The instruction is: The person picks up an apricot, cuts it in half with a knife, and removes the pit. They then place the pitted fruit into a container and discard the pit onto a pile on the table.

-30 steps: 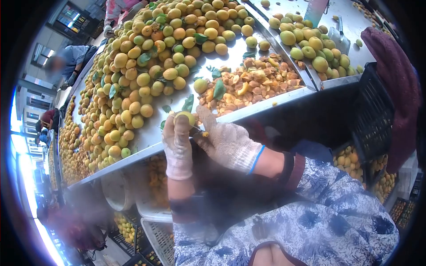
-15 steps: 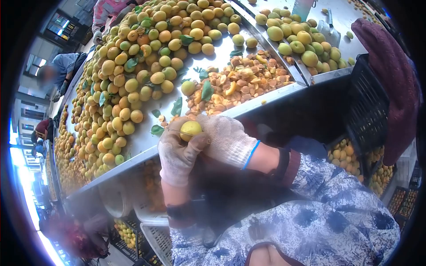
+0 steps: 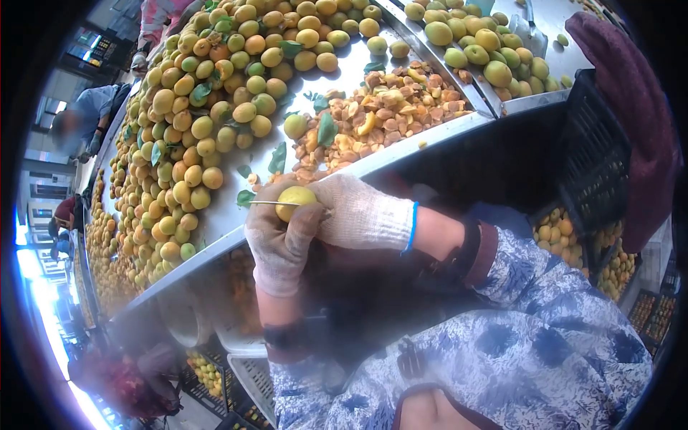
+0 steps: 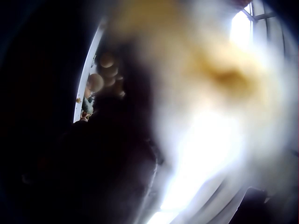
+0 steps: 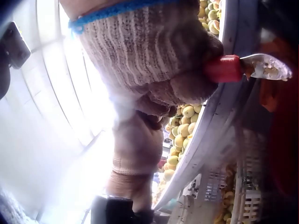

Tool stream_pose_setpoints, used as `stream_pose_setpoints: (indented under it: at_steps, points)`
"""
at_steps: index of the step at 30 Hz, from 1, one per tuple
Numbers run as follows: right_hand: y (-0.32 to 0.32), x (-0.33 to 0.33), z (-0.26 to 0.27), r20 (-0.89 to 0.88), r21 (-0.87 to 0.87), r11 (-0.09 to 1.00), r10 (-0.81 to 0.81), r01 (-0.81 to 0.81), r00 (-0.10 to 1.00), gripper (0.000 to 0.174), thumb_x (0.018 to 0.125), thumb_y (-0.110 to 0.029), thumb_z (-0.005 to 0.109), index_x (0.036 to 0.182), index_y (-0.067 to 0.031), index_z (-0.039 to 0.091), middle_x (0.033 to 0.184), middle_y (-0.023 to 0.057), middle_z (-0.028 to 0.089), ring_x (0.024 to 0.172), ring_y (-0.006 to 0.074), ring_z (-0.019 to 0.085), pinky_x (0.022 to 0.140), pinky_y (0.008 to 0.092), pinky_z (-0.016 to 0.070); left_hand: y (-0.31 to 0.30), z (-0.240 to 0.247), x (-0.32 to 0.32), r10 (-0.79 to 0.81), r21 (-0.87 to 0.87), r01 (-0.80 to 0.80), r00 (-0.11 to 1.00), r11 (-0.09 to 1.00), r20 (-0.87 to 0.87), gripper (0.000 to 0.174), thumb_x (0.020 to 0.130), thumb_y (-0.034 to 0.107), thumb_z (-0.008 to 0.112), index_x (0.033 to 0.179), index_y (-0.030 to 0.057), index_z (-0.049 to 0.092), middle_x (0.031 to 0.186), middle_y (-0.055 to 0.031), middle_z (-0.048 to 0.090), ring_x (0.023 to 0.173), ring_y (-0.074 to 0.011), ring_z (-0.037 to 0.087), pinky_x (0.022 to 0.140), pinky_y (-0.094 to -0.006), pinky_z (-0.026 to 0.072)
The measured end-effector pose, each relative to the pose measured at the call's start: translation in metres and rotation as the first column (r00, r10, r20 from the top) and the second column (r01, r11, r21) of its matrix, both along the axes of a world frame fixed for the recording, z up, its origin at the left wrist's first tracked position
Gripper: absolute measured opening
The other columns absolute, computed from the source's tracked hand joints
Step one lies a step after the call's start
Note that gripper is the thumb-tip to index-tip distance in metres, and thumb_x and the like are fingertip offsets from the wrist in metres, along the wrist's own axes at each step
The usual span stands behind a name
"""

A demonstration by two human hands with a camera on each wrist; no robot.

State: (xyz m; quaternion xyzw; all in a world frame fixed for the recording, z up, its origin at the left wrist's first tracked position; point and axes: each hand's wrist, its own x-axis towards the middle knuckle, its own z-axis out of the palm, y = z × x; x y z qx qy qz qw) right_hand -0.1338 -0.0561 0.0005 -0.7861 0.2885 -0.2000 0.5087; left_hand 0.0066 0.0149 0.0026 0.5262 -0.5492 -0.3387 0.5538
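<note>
Shiny steel table [image 3: 231, 231] is heaped with round yellow-green apricots [image 3: 208, 107] and a ragged pile of cut halves [image 3: 380, 115]. Just off its edge, our knit-gloved left hand [image 3: 276, 244] curls its fingers round one smooth apricot [image 3: 294, 201]. Our right hand [image 3: 362, 215] wraps its fingers round a red-handled knife [image 5: 243, 68], thin blade against its skin.

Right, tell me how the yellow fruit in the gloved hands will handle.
The fruit is round and smooth, so it would probably roll on the metal table. The left hand closes round it, so it is likely light. The right hand holds a knife to it; soft flesh seems likely.
</note>
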Motion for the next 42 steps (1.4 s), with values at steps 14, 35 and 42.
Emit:
stream_pose_setpoints:
  at_steps: [14, 35, 42]
  points:
    - [-0.01, -0.002, -0.006, 0.108, 0.031, 0.996, 0.084, -0.088, 0.991, 0.026, 0.086, -0.023, 0.059, 0.107, -0.0071, 0.059, 0.094, 0.0192, 0.066, 0.091, 0.0358, 0.064, 0.077, 0.0396, 0.0497, -0.011, -0.01, -0.021, 0.245, -0.225, -0.176, 0.913, 0.958, 0.325, 0.036, 0.088, 0.018, 0.059, 0.116, -0.004, 0.053, 0.098, -0.0141, 0.059, 0.086, -0.0211, 0.056, 0.082, -0.0342, 0.0465]
    - [-0.006, -0.007, 0.003, -0.135, -0.283, 0.909, -0.354, 0.307, 0.925, 0.026, 0.085, -0.022, 0.056, 0.105, -0.0045, 0.057, 0.085, 0.0203, 0.067, 0.082, 0.0363, 0.068, 0.069, 0.0465, 0.0539, -0.015, 0.007, -0.034, 0.325, -0.181, -0.27, 0.821, 0.946, 0.469, 0.04, 0.081, 0.014, 0.07, 0.113, -0.0063, 0.06, 0.105, -0.0134, 0.061, 0.096, -0.0236, 0.057, 0.087, -0.0332, 0.0437]
    - [-0.004, 0.014, -0.01, -0.011, 0.226, 0.955, -0.196, 0.194, 0.981, 0.025, 0.086, -0.02, 0.052, 0.098, -0.0025, 0.065, 0.085, 0.0236, 0.066, 0.087, 0.0382, 0.066, 0.076, 0.0446, 0.0515, -0.018, -0.01, -0.023, 0.3, -0.115, -0.278, 0.915, 0.954, 0.271, 0.036, 0.086, 0.014, 0.059, 0.114, -0.0094, 0.058, 0.103, -0.0166, 0.061, 0.095, -0.0259, 0.057, 0.088, -0.0349, 0.0438]
